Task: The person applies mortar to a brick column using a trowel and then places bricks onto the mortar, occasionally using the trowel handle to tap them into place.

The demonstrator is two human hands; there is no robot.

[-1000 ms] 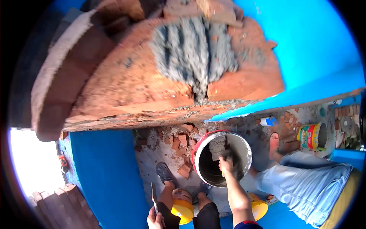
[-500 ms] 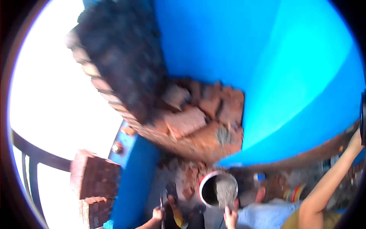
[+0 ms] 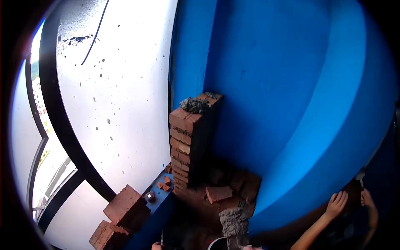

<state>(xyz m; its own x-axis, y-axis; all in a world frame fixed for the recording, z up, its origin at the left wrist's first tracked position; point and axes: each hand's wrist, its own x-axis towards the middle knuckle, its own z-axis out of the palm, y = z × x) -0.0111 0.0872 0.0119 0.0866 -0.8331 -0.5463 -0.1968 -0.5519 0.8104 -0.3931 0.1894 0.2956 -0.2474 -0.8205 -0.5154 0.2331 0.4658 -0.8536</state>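
Observation:
At the lower edge, my right hand [image 3: 251, 248] is only partly in view, at the lower end of a trowel whose blade is hidden under a thick heap of grey mortar [image 3: 234, 221]. Beneath the heap shows the pale rim of a bucket [image 3: 215, 242]. My left hand [image 3: 156, 246], farther left and mostly cut off, is closed round an upright thin tool [image 3: 162, 236] whose kind I cannot make out. Ahead stands a narrow brick wall [image 3: 181, 146] with fresh mortar [image 3: 194, 105] lying on its top course.
Stacked bricks [image 3: 125, 204] stand left, beside a blue ledge [image 3: 160, 196] with brick bits and a small round object [image 3: 150, 196]. Loose bricks [image 3: 219, 193] lie at the wall's foot. At right, another person's hands [image 3: 336, 203] show, one with a flat-bladed tool [image 3: 361, 174] against the blue wall.
My view has swung up and left, bringing the top of the brick wall into sight. The mortar-laden trowel, earlier over the bucket's mouth, is now above its rim.

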